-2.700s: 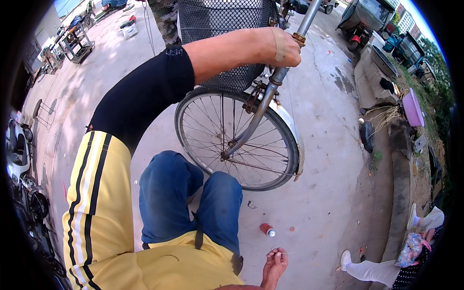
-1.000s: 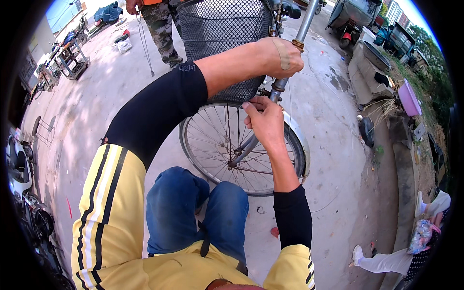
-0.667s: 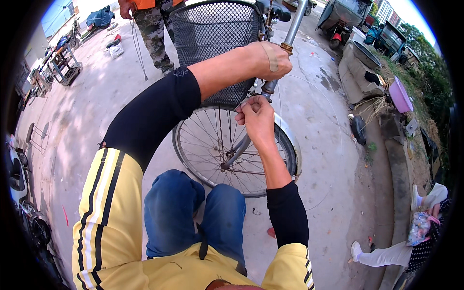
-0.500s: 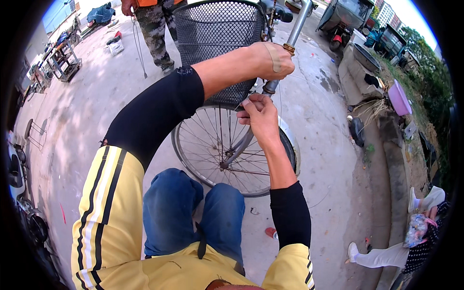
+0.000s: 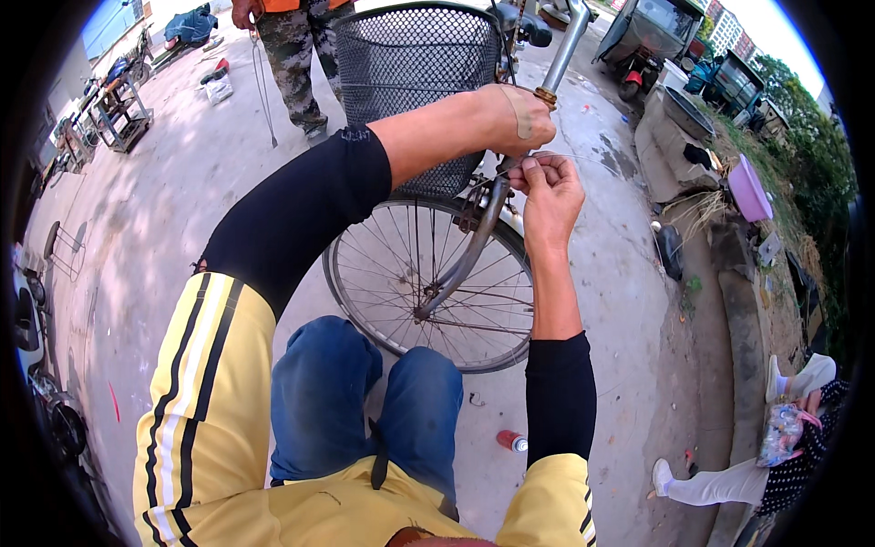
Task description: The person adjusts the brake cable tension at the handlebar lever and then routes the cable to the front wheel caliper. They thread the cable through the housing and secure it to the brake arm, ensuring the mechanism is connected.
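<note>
A bicycle's front end stands before me, with a black mesh basket point(image 5: 410, 73), a spoked front wheel point(image 5: 422, 313) and a worn metal fork point(image 5: 481, 239). My left hand point(image 5: 515, 118), with a tan plaster on its back, is closed against the steering tube point(image 5: 567, 56) beside the basket. Its fingertips are hidden, so what they grip does not show. Just below it, my right hand point(image 5: 551, 191) pinches a thin wire point(image 5: 583, 159) between thumb and finger near the top of the fork. The wire trails off to the right.
A person in camouflage trousers point(image 5: 314, 68) stands behind the basket, holding a looped cord. A red can point(image 5: 511, 441) lies on the concrete by my right elbow. At the right are a pink basin point(image 5: 750, 189), a kerb and another person's white-trousered legs point(image 5: 715, 488).
My right hand has moved up and to the right, from beside the fork to just under my left hand. The fork's top now shows. The left hand stays nearly in place.
</note>
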Available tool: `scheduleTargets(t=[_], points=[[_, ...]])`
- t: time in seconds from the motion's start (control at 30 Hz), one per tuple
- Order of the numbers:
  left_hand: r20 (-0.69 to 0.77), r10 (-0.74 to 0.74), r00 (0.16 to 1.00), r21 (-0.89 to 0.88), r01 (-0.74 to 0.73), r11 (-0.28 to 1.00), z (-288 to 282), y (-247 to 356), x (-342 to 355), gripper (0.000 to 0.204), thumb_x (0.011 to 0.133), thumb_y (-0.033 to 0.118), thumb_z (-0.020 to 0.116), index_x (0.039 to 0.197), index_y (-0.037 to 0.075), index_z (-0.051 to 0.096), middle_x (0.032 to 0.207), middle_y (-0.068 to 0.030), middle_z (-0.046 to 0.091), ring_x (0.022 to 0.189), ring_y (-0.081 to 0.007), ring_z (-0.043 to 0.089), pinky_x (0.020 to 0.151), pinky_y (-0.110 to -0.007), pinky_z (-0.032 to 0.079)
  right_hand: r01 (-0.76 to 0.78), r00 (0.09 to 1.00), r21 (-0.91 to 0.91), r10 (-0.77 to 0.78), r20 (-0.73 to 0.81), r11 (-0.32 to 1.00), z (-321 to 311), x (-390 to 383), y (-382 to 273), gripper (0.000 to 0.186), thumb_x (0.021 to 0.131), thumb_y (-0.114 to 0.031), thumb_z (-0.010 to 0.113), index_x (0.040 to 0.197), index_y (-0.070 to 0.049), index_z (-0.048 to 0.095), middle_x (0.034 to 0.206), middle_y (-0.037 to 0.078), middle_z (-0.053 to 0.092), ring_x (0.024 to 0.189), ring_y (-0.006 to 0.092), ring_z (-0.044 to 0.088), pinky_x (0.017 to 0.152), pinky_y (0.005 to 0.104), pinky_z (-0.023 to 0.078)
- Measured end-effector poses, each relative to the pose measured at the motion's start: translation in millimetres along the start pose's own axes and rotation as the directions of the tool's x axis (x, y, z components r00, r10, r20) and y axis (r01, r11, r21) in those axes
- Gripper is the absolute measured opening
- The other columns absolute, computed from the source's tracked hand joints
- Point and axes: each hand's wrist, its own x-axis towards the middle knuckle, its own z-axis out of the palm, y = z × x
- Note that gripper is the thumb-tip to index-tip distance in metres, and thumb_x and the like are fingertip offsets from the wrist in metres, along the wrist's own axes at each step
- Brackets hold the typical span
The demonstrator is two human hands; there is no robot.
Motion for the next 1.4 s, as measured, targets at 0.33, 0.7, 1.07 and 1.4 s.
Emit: scheduleTargets(t=[0.33,0.7,1.07,1.4], points=[[-0.028,-0.049,0.998,-0.056,0.047,0.997,-2,1,0,0.015,0.090,0.015,0.069,0.093,0.003,0.078,0.096,-0.0183,0.078,0.092,-0.0364,0.077,0.081,-0.046,0.062,0.219,0.968,-0.067,-0.226,-0.107,0.973,-11,29,-14,0.003,0.101,0.001,0.062,0.103,0.004,0.061,0.087,0.009,0.071,0.073,0.0120,0.070,0.066,0.0262,0.058],[-0.021,-0.057,0.998,-0.058,0.056,0.997,-4,-1,-3,0.017,0.092,0.016,0.067,0.096,0.002,0.077,0.100,-0.0139,0.076,0.097,-0.0352,0.075,0.085,-0.045,0.060,0.313,0.941,-0.023,-0.313,-0.131,0.949,-1,19,0,0.005,0.102,0.001,0.064,0.104,0.004,0.062,0.090,0.008,0.072,0.077,0.0119,0.072,0.070,0.0261,0.060],[0.169,-0.142,0.975,-0.126,0.164,0.978,-24,9,-4,0.025,0.088,0.021,0.062,0.089,0.001,0.077,0.098,-0.0173,0.076,0.092,-0.0377,0.074,0.085,-0.045,0.059,0.015,0.995,-0.433,0.030,0.097,0.901,10,13,8,0.005,0.089,0.001,0.070,0.087,0.005,0.073,0.074,0.006,0.073,0.065,0.0109,0.068,0.059,0.0278,0.053],[0.033,-0.061,0.998,-0.077,0.063,0.995,-3,-3,-1,0.021,0.091,0.014,0.062,0.086,0.000,0.077,0.091,-0.0196,0.075,0.086,-0.0370,0.075,0.079,-0.045,0.060,0.026,0.999,-0.485,-0.012,0.033,0.874,27,-3,23,0.014,0.088,-0.007,0.076,0.097,0.004,0.074,0.081,0.015,0.076,0.069,0.0259,0.073,0.070,0.0400,0.055]])
